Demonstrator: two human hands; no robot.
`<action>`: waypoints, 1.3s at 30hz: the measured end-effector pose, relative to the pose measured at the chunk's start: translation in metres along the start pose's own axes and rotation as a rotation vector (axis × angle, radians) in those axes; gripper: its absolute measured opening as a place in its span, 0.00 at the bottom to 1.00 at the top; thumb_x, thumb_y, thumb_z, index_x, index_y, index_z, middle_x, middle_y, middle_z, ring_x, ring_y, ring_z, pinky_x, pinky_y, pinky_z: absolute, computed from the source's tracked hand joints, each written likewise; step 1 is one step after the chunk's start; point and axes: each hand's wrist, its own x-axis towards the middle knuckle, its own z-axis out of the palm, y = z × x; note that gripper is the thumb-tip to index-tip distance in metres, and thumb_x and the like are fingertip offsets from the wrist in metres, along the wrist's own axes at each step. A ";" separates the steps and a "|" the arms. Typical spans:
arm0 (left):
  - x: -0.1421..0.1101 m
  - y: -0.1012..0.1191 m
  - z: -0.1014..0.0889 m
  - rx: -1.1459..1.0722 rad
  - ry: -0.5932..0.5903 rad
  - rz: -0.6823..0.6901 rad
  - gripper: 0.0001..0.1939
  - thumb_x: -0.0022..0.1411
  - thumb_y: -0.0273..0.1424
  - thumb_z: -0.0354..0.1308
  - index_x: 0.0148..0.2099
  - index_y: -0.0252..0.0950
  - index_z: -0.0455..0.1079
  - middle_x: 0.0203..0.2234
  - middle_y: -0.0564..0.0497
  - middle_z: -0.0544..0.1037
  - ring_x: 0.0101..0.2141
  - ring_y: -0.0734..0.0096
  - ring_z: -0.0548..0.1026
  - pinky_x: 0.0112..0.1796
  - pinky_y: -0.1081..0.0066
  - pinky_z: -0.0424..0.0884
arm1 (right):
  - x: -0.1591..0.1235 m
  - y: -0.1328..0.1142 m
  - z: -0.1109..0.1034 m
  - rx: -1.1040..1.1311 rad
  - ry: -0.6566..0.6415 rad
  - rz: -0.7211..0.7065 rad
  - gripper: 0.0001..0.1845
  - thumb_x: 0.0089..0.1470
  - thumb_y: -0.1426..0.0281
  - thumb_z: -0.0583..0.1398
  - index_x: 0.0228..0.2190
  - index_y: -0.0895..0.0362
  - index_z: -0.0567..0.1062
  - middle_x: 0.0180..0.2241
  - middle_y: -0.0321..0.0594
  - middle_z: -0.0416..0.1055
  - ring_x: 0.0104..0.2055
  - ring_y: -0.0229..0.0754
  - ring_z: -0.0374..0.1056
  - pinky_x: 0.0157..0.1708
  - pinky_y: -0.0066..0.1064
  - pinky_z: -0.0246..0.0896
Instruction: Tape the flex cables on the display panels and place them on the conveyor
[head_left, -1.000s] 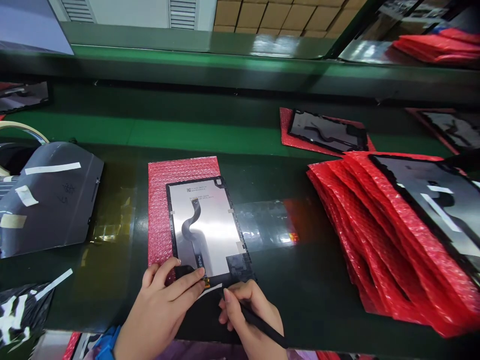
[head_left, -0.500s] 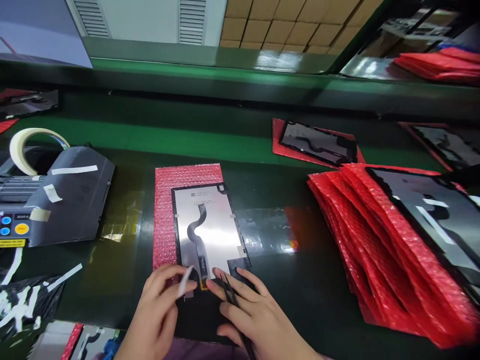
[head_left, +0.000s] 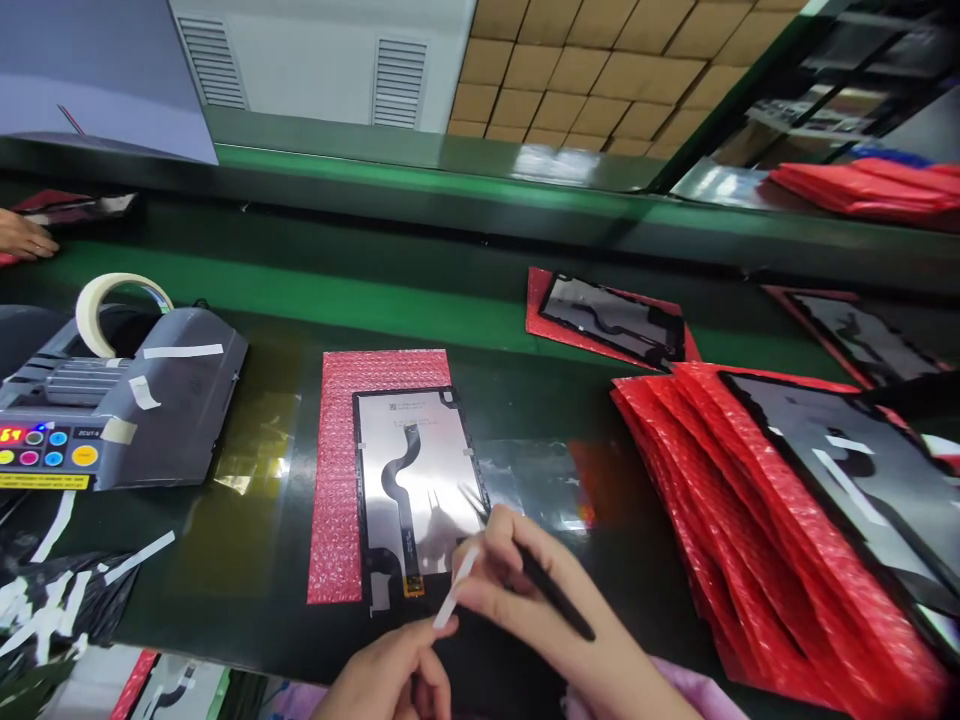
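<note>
A short white strip of tape [head_left: 455,590] stretches between my two hands above the near edge of a display panel [head_left: 439,510]. My left hand [head_left: 397,665] pinches the strip's lower end. The upper end is held between the fingers of my right hand [head_left: 529,590], which also grips black tweezers [head_left: 556,595], their tips pointing up and left over the panel. The panel lies back side up, with a dark curved flex cable [head_left: 406,510] ending in an orange connector near its lower edge. Part of it rests on a red bubble-wrap bag [head_left: 335,480].
At left stands a tape dispenser [head_left: 180,400] with a tape roll [head_left: 94,310]. Loose tape strips [head_left: 56,610] lie below it. Red bubble-wrap bags [head_left: 697,500] with another panel are piled at right. A co-worker's hand [head_left: 26,237] shows at far left.
My hands have come together at the panel's lower right, with the white strip now between them. The tweezers have swung so their tips point over the panel. A co-worker's hand has appeared.
</note>
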 end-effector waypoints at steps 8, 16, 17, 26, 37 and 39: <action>0.019 0.050 -0.053 0.922 0.368 0.150 0.26 0.57 0.14 0.43 0.53 0.34 0.70 0.37 0.46 0.79 0.36 0.61 0.75 0.39 0.61 0.75 | 0.078 0.003 0.001 -0.324 -0.134 -0.175 0.21 0.55 0.59 0.62 0.26 0.50 0.54 0.25 0.31 0.69 0.26 0.37 0.60 0.29 0.29 0.54; 0.035 0.040 -0.058 1.119 0.407 0.037 0.30 0.57 0.13 0.44 0.58 0.36 0.68 0.38 0.46 0.75 0.37 0.60 0.71 0.37 0.62 0.70 | 0.093 0.005 0.010 -0.457 -0.156 -0.177 0.18 0.56 0.65 0.61 0.27 0.50 0.53 0.27 0.32 0.76 0.28 0.40 0.69 0.31 0.30 0.57; 0.036 0.037 -0.057 1.145 0.411 0.030 0.30 0.56 0.13 0.45 0.58 0.36 0.68 0.38 0.46 0.74 0.37 0.60 0.70 0.37 0.62 0.69 | 0.093 0.005 0.011 -0.484 -0.145 -0.170 0.19 0.56 0.66 0.61 0.27 0.50 0.53 0.28 0.32 0.77 0.28 0.41 0.69 0.30 0.30 0.57; 0.038 0.033 -0.057 1.267 0.423 0.043 0.34 0.49 0.12 0.50 0.57 0.37 0.71 0.35 0.48 0.69 0.35 0.62 0.65 0.34 0.64 0.64 | 0.090 0.017 0.029 -0.776 0.210 -0.127 0.25 0.45 0.66 0.68 0.28 0.49 0.55 0.26 0.30 0.71 0.28 0.44 0.69 0.26 0.30 0.56; 0.030 0.035 -0.059 1.211 0.407 0.029 0.27 0.59 0.13 0.45 0.54 0.37 0.72 0.37 0.45 0.71 0.38 0.60 0.71 0.38 0.59 0.74 | 0.109 0.020 0.042 -0.771 0.481 -0.171 0.20 0.51 0.63 0.64 0.35 0.49 0.55 0.32 0.36 0.69 0.32 0.47 0.71 0.26 0.33 0.60; 0.023 0.038 -0.062 1.166 0.417 0.088 0.22 0.63 0.18 0.47 0.56 0.35 0.70 0.49 0.39 0.71 0.50 0.54 0.70 0.47 0.54 0.73 | 0.101 0.022 0.029 -0.621 0.448 -0.280 0.17 0.56 0.63 0.61 0.36 0.50 0.55 0.36 0.39 0.70 0.34 0.45 0.72 0.31 0.35 0.65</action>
